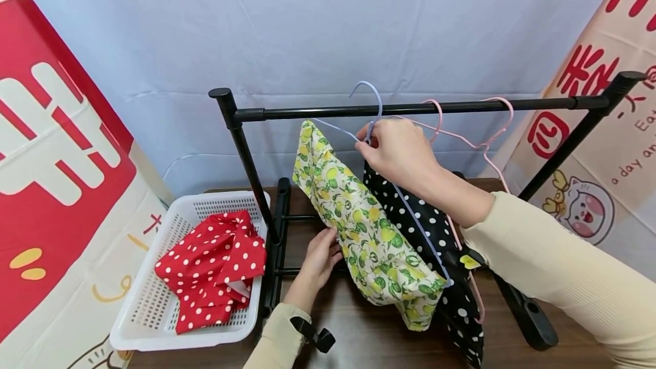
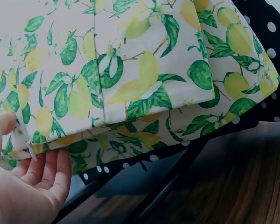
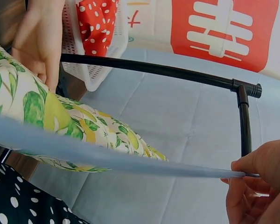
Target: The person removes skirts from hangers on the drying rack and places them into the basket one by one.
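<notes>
"Two checks from my end. The right hand (image 1: 402, 150)?"

"I see it reach from the near right, back upward, fingers pinching the blue hanger (image 1: 380, 101)."

"Left hand (image 1: 320, 252)?"

"Stretched from the near side, fingers grasping the left edge of the lemon-print cloth (image 1: 366, 226), draped on that hanger, left of the black dotted cloth (image 1: 456, 303)."

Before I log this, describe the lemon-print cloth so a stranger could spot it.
Start at the black rack on the dark table. Below the left part of its rail, in the head view, slants the lemon-print cloth. Yellow lemons and green leaves set it apart from the dotted black cloth on its right and the dotted red cloth in the white basket.
</notes>
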Demonstrator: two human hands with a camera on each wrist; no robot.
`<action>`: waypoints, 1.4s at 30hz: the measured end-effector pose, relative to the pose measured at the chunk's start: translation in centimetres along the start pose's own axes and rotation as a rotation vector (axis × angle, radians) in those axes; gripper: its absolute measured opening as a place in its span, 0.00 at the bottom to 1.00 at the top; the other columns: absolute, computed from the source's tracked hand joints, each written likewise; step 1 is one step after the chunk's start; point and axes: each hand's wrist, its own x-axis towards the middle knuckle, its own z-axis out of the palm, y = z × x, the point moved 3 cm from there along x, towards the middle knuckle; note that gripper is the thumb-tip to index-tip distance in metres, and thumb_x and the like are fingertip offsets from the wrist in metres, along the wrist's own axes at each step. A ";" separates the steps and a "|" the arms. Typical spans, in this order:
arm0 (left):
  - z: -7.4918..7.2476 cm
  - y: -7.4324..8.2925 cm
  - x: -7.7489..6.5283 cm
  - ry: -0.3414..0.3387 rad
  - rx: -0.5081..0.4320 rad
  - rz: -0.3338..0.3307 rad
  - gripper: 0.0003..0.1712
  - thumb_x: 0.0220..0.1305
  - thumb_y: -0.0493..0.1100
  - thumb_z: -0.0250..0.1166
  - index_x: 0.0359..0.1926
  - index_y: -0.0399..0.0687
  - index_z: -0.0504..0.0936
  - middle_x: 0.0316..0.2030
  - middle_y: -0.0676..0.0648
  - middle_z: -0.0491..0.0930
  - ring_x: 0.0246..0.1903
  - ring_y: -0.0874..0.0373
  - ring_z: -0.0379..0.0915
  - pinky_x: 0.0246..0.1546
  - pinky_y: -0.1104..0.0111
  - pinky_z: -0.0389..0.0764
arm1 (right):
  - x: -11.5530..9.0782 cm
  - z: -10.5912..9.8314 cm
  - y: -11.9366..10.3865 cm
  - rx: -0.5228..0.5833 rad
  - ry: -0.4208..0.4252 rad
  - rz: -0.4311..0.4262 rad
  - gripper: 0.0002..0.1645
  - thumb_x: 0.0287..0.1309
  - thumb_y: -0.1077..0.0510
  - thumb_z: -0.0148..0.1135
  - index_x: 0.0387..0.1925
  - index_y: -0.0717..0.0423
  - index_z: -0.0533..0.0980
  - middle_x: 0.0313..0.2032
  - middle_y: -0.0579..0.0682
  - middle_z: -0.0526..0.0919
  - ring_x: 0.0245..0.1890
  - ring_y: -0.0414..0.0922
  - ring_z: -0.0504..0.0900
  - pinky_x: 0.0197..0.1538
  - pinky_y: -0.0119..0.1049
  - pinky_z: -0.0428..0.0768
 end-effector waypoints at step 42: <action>-2.1 8.2 -5.6 0.086 0.284 0.229 0.19 0.58 0.34 0.61 0.51 0.39 0.70 0.40 0.44 0.79 0.38 0.58 0.77 0.39 0.68 0.79 | -0.1 2.0 3.0 0.022 -0.026 0.076 0.12 0.57 0.54 0.58 0.39 0.54 0.83 0.17 0.48 0.77 0.09 0.43 0.65 0.11 0.32 0.55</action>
